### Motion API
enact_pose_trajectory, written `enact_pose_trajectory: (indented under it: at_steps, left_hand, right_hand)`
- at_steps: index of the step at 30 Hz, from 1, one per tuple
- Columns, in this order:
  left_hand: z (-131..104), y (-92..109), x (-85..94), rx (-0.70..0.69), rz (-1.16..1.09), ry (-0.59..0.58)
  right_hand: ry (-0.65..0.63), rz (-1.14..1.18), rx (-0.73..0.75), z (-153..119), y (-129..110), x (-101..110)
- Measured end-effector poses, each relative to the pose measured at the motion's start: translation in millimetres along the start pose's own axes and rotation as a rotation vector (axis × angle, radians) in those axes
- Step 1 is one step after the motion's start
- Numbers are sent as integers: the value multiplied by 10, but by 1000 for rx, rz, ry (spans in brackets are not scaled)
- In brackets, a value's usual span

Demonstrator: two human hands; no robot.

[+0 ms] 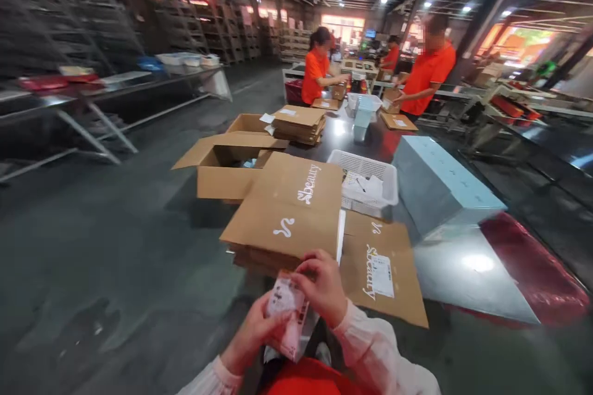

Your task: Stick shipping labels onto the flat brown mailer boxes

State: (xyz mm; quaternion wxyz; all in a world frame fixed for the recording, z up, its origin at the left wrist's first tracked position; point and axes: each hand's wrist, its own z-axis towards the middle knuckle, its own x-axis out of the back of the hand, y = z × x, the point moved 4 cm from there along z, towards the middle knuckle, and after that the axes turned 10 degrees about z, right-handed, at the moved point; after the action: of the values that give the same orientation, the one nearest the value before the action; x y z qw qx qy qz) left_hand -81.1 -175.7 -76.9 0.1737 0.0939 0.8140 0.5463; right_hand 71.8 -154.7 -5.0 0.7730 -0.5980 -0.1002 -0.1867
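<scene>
Low in the view, close to my body, my left hand (259,324) is wrapped round a small clear plastic packet (288,315) with pink and white print. My right hand (322,284) pinches the top edge of the same packet. Just beyond my hands lies a stack of flat brown cardboard boxes (291,203) with white lettering. To its right rests a flattened cardboard box (393,265) bearing a white shipping label (383,276). What the packet contains is too blurred to name.
A white plastic basket (393,182) holding papers stands behind the stack. An open carton (222,182) sits to the left, a row of pale blue boxes (445,173) to the right. Red wrapped material (532,271) hangs by the metal table (477,287). Co-workers in orange shirts (428,77) work farther back.
</scene>
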Motion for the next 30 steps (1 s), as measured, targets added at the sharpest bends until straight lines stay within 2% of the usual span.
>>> enact_pose_trajectory:
  at_steps: [4, 8, 11, 14, 18, 21, 24, 27, 30]
  left_hand:
    - [123, -38, 140, 23, 18, -170]
    - [248, -63, 339, -39, -37, -141]
    - [299, -86, 483, -57, -63, -124]
    - [333, -49, 599, -52, -72, -126]
    - [371, 130, 703, -56, -40, -122]
    - [350, 235, 766, -80, -7, -130]
    - [274, 236, 815, -72, 0, -160]
    - [273, 290, 797, -59, -13, -194]
    - [483, 562, 652, -87, -36, -243]
  right_hand:
    - [91, -16, 15, 773, 307, 139]
    - [189, -55, 41, 1588, 548, 43]
    - [221, -71, 42, 1937, 641, -92]
    - [237, -84, 62, 2131, 665, -167]
    - [251, -103, 75, 2294, 659, -169]
    - [246, -108, 84, 2301, 662, -162]
    - [229, -106, 94, 2238, 678, -144]
    - [217, -115, 104, 2337, 672, -71]
    - [263, -162, 107, 2733, 619, 63]
